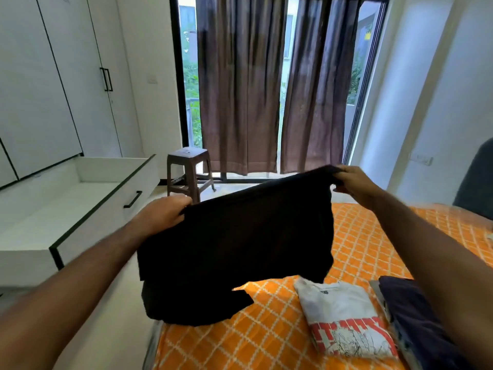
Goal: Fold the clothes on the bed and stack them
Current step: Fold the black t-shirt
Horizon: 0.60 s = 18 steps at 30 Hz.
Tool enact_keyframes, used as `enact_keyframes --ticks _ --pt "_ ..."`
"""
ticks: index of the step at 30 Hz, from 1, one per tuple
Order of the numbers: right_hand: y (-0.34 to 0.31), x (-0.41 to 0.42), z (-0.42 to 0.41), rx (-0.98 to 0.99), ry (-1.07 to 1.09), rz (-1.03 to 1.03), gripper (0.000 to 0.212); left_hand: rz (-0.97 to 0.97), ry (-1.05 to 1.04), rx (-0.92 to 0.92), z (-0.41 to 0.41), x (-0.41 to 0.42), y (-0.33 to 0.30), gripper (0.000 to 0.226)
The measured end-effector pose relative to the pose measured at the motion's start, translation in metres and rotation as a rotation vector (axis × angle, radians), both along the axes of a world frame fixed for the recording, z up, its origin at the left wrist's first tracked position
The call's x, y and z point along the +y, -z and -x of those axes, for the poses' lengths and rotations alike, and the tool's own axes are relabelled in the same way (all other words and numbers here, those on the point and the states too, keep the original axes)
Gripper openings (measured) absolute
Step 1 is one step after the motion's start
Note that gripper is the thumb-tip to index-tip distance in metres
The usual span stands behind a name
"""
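Directly ahead, the bed (373, 236), orange with a white lattice, runs away to my right. Black garment (234, 236) hangs over its near left corner, top edge stretched between my hands, long axis side to side and sloping up rightward; lower hem sags onto the mattress. Left hand (162, 212) nearer me and lower, fingers curled on one corner; right hand (352, 182) farther, higher, pinching the other. Cloth plain, dark, limp. Folded white shirt (344, 316) lies near my right forearm.
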State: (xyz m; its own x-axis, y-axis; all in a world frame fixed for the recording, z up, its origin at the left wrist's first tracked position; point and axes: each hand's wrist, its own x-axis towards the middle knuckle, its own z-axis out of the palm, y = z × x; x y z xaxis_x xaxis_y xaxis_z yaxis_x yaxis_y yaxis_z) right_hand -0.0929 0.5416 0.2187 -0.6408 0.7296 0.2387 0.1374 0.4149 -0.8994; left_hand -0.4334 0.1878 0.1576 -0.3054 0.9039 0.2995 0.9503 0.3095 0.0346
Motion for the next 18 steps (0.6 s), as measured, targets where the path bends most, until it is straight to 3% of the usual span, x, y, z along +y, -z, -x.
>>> enact_keyframes --ticks 3,5,7,10,14,16,18 --pt "-0.022 -0.011 0.008 0.136 0.021 0.093 0.029 0.044 -0.179 0.011 0.008 -0.003 0.009 0.003" --pt "-0.034 -0.017 0.007 0.178 0.052 0.121 0.027 0.066 -0.294 0.033 0.016 -0.008 0.017 0.014" --pt "-0.041 -0.019 0.0 0.159 0.1 0.084 0.024 0.024 -0.335 -0.067 0.018 -0.009 0.019 0.019" --pt "-0.043 -0.015 -0.014 0.06 0.143 0.015 0.026 -0.213 -0.362 -0.28 0.015 -0.002 0.009 0.027" --pt "-0.037 -0.003 -0.022 0.122 0.263 -0.063 0.022 -0.59 -0.461 -0.453 0.014 0.007 -0.017 0.028" --pt "-0.035 0.002 -0.025 0.158 0.313 -0.1 0.023 -0.748 -0.479 -0.459 0.007 0.01 -0.033 0.027" --pt "-0.036 0.0 -0.03 0.238 0.274 0.023 0.025 -0.866 -0.487 -0.355 -0.003 0.013 -0.045 0.024"
